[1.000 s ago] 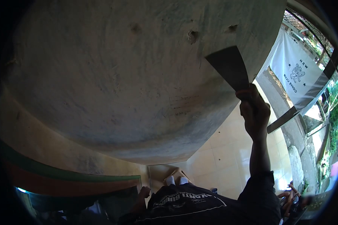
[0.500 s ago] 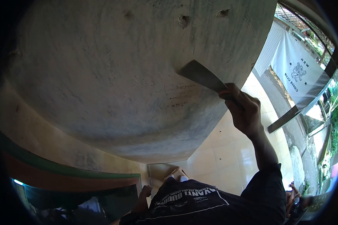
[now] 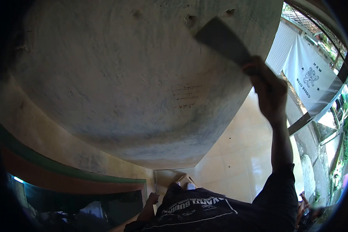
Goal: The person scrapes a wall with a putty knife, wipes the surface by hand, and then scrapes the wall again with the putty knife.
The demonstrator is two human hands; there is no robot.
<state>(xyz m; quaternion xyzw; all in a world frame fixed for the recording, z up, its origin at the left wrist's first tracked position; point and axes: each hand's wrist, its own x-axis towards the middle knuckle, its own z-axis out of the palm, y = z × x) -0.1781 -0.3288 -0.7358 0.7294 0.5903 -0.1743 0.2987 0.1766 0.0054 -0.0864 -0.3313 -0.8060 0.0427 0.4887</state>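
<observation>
My right hand (image 3: 272, 92) is wrapped round the handle of a broad flat scraper (image 3: 224, 40). The blade points up and left across the stained wall (image 3: 116, 69), near two small holes; whether it touches the wall I cannot tell. Faint handwriting (image 3: 187, 95) marks the wall below the blade. Low in the view, my left hand (image 3: 153, 198) hangs beside my dark shirt with its fingers curled; anything in it is too small to make out.
A green-edged window frame (image 3: 65, 170) is at the lower left. Pale floor tiles (image 3: 236, 143) lie below the wall's edge. On the right hang a white banner (image 3: 311, 77) and, beneath it, a beam (image 3: 299, 123). Part of another person (image 3: 303, 208) shows at the lower right.
My right hand and the scraper have moved up and to the right, from beside the handwriting toward the wall holes. My left hand has barely moved.
</observation>
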